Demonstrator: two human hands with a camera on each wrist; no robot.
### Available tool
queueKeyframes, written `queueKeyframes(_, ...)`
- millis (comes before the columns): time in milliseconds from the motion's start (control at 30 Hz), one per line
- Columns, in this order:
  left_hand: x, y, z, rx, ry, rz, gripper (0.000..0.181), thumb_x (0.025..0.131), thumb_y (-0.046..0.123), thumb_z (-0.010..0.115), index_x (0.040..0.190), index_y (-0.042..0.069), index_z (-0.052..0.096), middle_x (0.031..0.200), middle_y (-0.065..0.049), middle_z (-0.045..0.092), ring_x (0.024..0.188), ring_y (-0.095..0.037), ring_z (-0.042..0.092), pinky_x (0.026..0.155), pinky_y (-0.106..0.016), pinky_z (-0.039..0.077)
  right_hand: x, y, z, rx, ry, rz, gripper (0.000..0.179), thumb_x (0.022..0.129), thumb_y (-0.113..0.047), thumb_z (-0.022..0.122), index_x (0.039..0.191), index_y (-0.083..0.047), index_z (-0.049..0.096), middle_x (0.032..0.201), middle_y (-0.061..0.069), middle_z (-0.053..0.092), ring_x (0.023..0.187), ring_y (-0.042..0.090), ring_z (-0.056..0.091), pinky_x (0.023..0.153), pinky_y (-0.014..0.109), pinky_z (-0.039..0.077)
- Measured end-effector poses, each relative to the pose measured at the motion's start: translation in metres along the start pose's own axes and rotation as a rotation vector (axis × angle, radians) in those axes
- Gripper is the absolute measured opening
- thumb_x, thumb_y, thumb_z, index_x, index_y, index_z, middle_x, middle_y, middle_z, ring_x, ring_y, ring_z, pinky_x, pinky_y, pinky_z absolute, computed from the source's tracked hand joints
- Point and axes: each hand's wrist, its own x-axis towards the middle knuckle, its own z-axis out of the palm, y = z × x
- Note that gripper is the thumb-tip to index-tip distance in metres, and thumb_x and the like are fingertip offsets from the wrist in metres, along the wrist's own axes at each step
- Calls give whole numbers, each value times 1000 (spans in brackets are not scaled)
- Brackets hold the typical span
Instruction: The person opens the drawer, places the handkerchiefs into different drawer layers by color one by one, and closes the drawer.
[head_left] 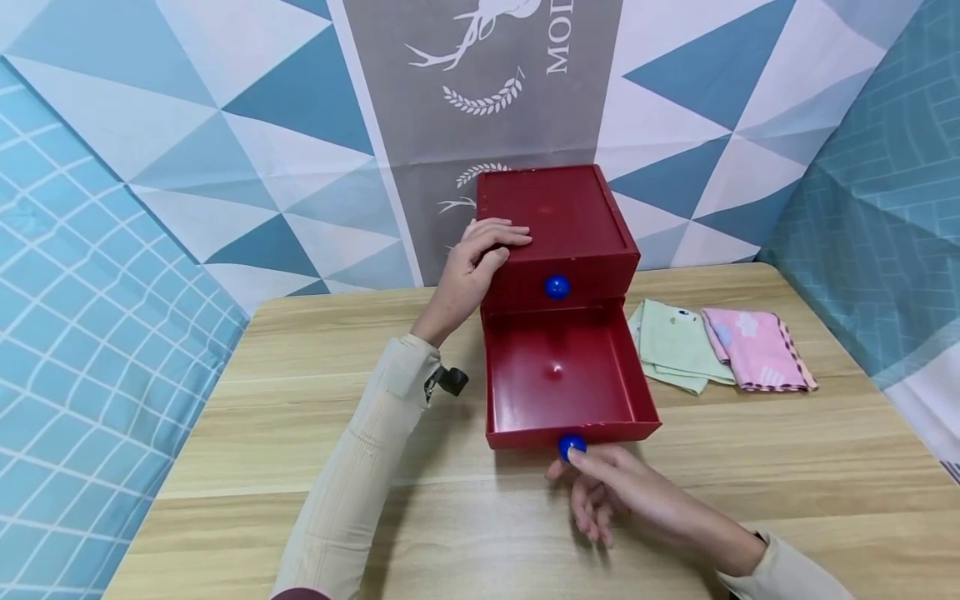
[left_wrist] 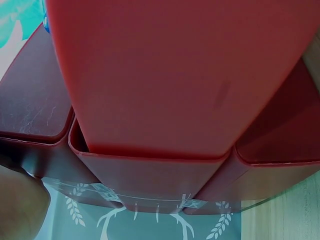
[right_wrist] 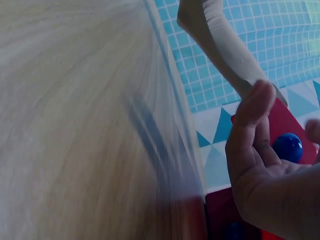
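A red plastic two-drawer box (head_left: 555, 208) stands on the table with its lower drawer (head_left: 558, 371) pulled out and nothing inside. My left hand (head_left: 480, 258) rests on the box's top left edge, fingers lying over the lid. At the front of the pulled-out drawer is a round blue knob (head_left: 572, 447). The thumb of my right hand (head_left: 622, 492) overlaps this knob, while the index finger passes below it and the other fingers hang loosely. In the right wrist view, a blue knob (right_wrist: 287, 147) shows in the gap between thumb and fingers.
The upper drawer, with its own blue knob (head_left: 557, 287), is closed. Right of the box lie a folded green cloth (head_left: 678, 346) and a folded pink cloth (head_left: 757, 350) on the wooden table (head_left: 322, 392). A patterned backdrop (head_left: 300, 158) rises behind the table.
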Motion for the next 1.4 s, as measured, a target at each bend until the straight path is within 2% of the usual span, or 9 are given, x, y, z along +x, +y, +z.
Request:
queueKeyframes(167, 0, -1, -1, 1, 6, 4, 30, 98, -5, 43, 114, -8, 69, 129, -22, 63, 132, -33, 44, 118, -28, 21, -8, 3, -7, -119, -39, -54, 40, 108, -20, 40, 130, 10, 54, 80, 17, 68, 64, 16, 65, 54, 26, 57)
queueKeyframes(300, -1, -1, -1, -2, 4, 0, 30, 98, -5, 44, 115, -8, 69, 129, -21, 63, 131, -33, 44, 117, -27, 22, -17, -1, -25, -243, -38, -94, 34, 107, -14, 41, 124, 9, 60, 82, 20, 68, 67, 21, 67, 56, 33, 59)
queueKeyframes(400, -1, -1, 0, -5, 2, 0, 30, 98, -5, 44, 115, -8, 69, 129, -22, 63, 131, -33, 44, 118, -28, 21, -26, -8, -44, -290, -61, -62, 32, 107, -12, 43, 124, 9, 60, 89, 24, 68, 74, 30, 68, 61, 34, 60)
queueKeyframes(533, 0, -1, 0, -2, 2, 5, 30, 98, -5, 43, 114, -8, 69, 129, -22, 63, 131, -33, 44, 119, -29, 18, -35, -17, -69, -357, -150, -11, 30, 105, -9, 44, 123, 8, 62, 97, 29, 66, 82, 41, 66, 69, 38, 61)
queueKeyframes(667, -1, -1, 0, 0, 1, -5, 31, 99, -4, 43, 115, -8, 69, 130, -21, 63, 132, -32, 44, 119, -29, 18, -43, -26, -90, -456, -166, 20, 28, 104, -8, 46, 120, 6, 65, 95, 27, 68, 82, 39, 68, 69, 42, 61)
queueKeyframes(800, 0, -1, 0, 1, 0, -13, 31, 99, -3, 43, 116, -6, 69, 131, -20, 62, 132, -32, 43, 119, -28, 19, -53, -37, -110, -575, -58, 19, 27, 103, -7, 47, 118, 7, 64, 92, 21, 70, 80, 34, 69, 66, 43, 60)
queueKeyframes(1200, 0, 1, 0, 6, 4, -13, 32, 99, -3, 42, 116, -7, 68, 130, -22, 62, 132, -34, 44, 121, -28, 14, -52, -81, -149, -1028, 461, -48, 23, 98, -7, 60, 118, 5, 63, 87, 6, 70, 72, 18, 65, 61, 29, 56)
queueKeyframes(1333, 0, 0, 0, 13, 4, -8, 32, 98, -3, 42, 116, -7, 68, 130, -21, 62, 132, -35, 44, 121, -30, 13, -46, -86, -168, -1105, 563, -71, 23, 98, -9, 61, 117, 4, 65, 93, 12, 72, 78, 23, 67, 63, 27, 55)
queueKeyframes(1400, 0, 0, 0, 11, 4, -9, 32, 98, -3, 42, 116, -7, 68, 130, -21, 62, 132, -33, 44, 121, -30, 14, -43, -86, -179, -1121, 611, -74, 27, 99, -12, 59, 120, 4, 65, 103, 18, 71, 89, 30, 67, 71, 34, 56)
